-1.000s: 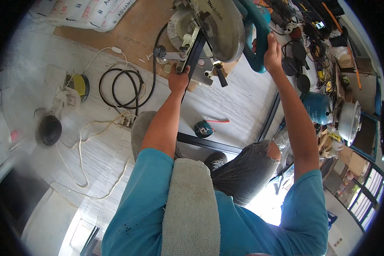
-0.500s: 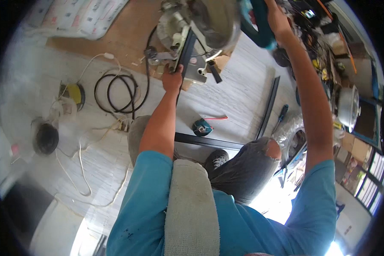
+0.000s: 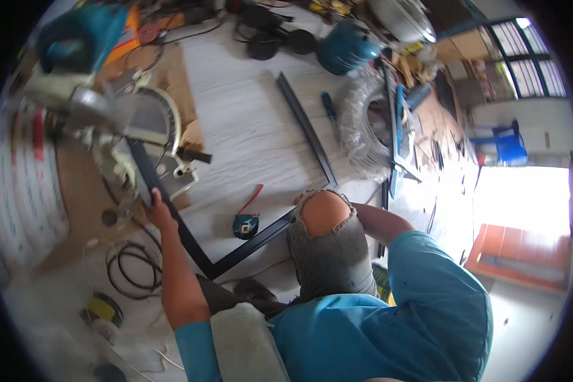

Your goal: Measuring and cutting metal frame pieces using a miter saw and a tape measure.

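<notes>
Right arm (image 3: 385, 219) leaving mitre saw (image 3: 83, 57), now reaching down behind bent knee (image 3: 325, 213), hand hidden. View swinging right: saw shifting to upper left, near corner of black frame (image 3: 254, 243) showing, orange panel (image 3: 522, 254) entering at right.

The left hand (image 3: 163, 215) over there grips a black frame (image 3: 254, 246) beside the miter saw (image 3: 89, 105); the right forearm (image 3: 382, 220) disappears behind the bent knee (image 3: 326, 214), near a tape measure (image 3: 246, 226).

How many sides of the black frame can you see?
3: left side, at the left hand; near side, partly behind the knee; right side. Others may be hidden.
</notes>
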{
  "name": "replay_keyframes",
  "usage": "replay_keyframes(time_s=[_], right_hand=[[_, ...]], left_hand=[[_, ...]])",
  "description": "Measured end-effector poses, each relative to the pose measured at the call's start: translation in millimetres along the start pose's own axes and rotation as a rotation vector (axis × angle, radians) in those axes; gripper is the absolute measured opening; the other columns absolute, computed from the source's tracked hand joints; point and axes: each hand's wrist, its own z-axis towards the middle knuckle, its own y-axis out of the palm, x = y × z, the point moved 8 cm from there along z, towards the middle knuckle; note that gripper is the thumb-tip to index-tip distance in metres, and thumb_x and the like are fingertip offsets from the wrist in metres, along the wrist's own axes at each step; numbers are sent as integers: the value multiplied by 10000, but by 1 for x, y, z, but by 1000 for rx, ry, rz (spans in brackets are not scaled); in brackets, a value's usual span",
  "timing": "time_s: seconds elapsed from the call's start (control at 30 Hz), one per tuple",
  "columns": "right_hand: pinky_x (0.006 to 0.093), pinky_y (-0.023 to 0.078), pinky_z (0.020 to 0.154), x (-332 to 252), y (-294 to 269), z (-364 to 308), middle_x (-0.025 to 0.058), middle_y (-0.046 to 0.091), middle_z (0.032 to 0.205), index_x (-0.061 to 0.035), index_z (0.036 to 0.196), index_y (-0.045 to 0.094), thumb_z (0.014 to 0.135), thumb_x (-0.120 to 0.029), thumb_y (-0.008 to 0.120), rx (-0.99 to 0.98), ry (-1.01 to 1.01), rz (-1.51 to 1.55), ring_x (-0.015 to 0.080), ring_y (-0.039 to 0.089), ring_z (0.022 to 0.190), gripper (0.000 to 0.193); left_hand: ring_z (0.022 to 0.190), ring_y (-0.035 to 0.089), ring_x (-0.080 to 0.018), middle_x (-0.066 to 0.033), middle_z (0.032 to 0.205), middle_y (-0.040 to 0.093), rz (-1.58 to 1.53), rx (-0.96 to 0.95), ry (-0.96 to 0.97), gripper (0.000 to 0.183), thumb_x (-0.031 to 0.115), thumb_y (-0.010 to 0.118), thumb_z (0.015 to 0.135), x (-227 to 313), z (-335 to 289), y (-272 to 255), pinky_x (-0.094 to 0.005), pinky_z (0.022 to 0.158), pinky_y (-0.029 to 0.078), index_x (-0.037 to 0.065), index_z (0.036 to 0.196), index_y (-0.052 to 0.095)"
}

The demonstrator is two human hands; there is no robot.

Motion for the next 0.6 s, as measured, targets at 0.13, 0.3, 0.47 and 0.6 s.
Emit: replay_keyframes(time_s=[0.13,0.3,0.47,0.6], right_hand=[[410,424,920,39,-9,-55,91,611,972,-75,1020,594,731,-204,665,-97,573,-918,264,571,1023,324],[416,435,839,2,-41,-81,60,621,902,-116,938,607,705,-184,657,-200,893,-1607,248,588,966,248],[454,366,940,-78,-119,-102,69,593,1021,-138,1004,610,684,-239,675,-167,805,-2062,257,535,1081,341],[478,319,1006,-139,-187,-154,85,548,1165,-160,1205,547,725,-270,677,-64,922,-2308,294,447,1222,510]], left_hand=[[1015,585,-228,-146,1231,581,32,-203,-27,581,353,704,844,12,-11,33,-363,880,458,-87,1195,562],[982,603,-280,-173,1148,608,323,-65,-68,584,457,561,915,23,-49,25,-395,843,480,-65,1175,588],[1043,590,-348,-267,1232,514,184,-84,-178,611,435,374,998,-13,-130,52,-444,899,502,-136,1192,471],[1061,584,-371,-282,1251,487,25,-254,-435,608,423,332,1007,-45,-250,124,-453,913,514,-146,1197,423]])
